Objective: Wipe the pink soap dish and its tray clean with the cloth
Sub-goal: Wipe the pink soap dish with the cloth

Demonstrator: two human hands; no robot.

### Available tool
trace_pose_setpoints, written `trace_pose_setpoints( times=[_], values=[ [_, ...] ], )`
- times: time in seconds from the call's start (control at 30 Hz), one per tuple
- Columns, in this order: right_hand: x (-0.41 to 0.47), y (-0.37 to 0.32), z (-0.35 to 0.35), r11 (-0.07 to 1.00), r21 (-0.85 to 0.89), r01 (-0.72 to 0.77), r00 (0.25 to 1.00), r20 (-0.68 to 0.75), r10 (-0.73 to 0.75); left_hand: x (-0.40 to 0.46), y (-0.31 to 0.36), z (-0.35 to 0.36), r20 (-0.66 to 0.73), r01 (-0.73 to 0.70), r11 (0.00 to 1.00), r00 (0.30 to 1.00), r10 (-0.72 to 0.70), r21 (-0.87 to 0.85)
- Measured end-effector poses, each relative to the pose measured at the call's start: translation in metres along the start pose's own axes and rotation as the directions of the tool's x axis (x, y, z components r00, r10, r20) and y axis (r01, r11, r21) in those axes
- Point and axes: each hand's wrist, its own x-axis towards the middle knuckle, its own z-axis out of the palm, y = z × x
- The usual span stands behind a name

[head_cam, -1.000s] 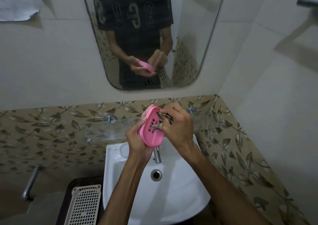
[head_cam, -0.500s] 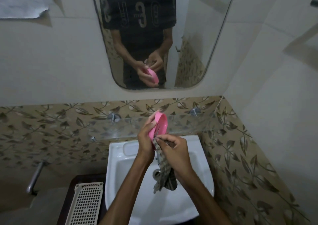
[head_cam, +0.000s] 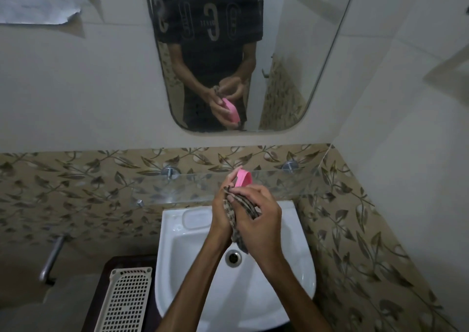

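Note:
Above the white sink, my left hand (head_cam: 223, 212) holds the pink soap dish (head_cam: 243, 178) upright on its edge; only the dish's upper rim shows past my fingers. My right hand (head_cam: 256, 220) is closed on a patterned brown cloth (head_cam: 234, 213) and presses it against the dish's lower part. A tail of the cloth hangs down between my two wrists toward the drain. The mirror reflects both hands with the pink dish. I cannot tell the tray apart from the dish.
The white sink (head_cam: 193, 268) has a drain (head_cam: 233, 256) below my hands. A glass shelf (head_cam: 182, 188) runs along the leaf-patterned tiles behind. A white perforated basket (head_cam: 127, 301) lies on a dark stand at lower left. A metal handle (head_cam: 52, 258) is further left.
The dish turned from facing me to edge-on and my right hand drew the cloth down, then bunched it up against the dish. The hands shifted slightly right over the sink.

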Motion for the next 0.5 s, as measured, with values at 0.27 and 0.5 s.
trace_pose_setpoints(
  times=[0.27,0.5],
  values=[
    [0.034,0.005,-0.01,0.998,-0.048,-0.047,0.999,-0.025,0.046,-0.001,-0.001,0.0,0.01,-0.035,0.99,0.999,0.034,0.138],
    [0.029,0.013,-0.011,0.992,-0.111,0.06,0.998,-0.001,-0.061,0.002,0.004,-0.006,0.042,0.019,0.994,0.999,-0.024,0.105]
  ],
)
